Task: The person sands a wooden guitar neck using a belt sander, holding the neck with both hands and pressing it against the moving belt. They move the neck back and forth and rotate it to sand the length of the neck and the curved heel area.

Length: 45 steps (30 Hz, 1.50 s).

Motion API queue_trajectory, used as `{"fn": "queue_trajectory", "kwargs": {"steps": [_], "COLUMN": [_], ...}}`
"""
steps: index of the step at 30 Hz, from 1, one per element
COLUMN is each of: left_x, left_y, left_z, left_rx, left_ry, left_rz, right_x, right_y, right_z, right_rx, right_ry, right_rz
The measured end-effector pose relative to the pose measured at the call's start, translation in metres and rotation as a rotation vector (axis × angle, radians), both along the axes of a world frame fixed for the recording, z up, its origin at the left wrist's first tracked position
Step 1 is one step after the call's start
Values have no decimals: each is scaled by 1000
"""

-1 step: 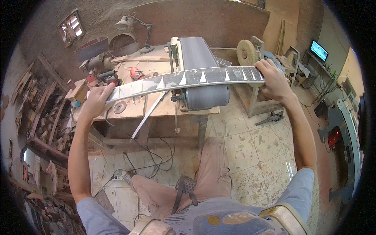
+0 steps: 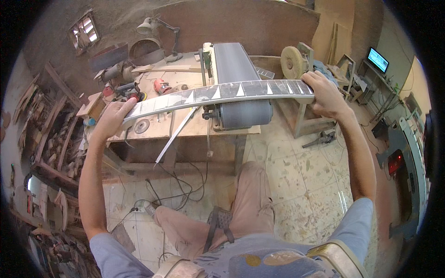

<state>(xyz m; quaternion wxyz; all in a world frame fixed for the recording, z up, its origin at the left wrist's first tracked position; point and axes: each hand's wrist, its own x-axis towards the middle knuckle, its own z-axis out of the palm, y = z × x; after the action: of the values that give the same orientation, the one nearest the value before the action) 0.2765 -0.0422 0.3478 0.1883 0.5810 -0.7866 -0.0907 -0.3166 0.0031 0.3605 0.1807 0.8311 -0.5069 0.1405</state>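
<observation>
A long dark guitar fretboard (image 2: 250,89) with white triangular inlays and a pale edge lies crosswise over the front of a belt sander (image 2: 236,60). My left hand (image 2: 112,118) grips its left end, thumb on top. At the other end, the fingers of my right hand (image 2: 326,95) curl over the far edge. The sander's front roller (image 2: 245,113) shows just below the fretboard, and its grey belt looks smeared, as if running. Whether the underside touches the belt is hidden.
The sander stands on a wooden workbench (image 2: 185,127) with a white strip (image 2: 176,136) jutting over its front edge. A desk lamp (image 2: 174,44) and a red power tool (image 2: 161,86) are behind. A buffing wheel (image 2: 291,62) stands right. Black cables (image 2: 185,185) cross the floor.
The fretboard and both hands have shifted very slightly, the left end a little left and down. Both hands keep their grip.
</observation>
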Motion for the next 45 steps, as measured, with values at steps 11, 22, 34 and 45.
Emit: {"fn": "queue_trajectory", "kwargs": {"steps": [11,22,34,45], "left_x": [8,9,46,43], "left_y": [-17,-8,3,-13], "left_z": [28,-1,22,-1], "left_rx": [552,-733,374,-203], "left_ry": [401,-191,290,118], "left_rz": [106,-165,176,-17], "right_x": [5,30,48,47], "right_y": [-11,-26,-5,-10], "right_z": [44,-38,27,-16], "right_rx": [645,-631,377,-186], "right_ry": [-176,11,-41,-39], "right_rz": [-24,-78,65,78]}}
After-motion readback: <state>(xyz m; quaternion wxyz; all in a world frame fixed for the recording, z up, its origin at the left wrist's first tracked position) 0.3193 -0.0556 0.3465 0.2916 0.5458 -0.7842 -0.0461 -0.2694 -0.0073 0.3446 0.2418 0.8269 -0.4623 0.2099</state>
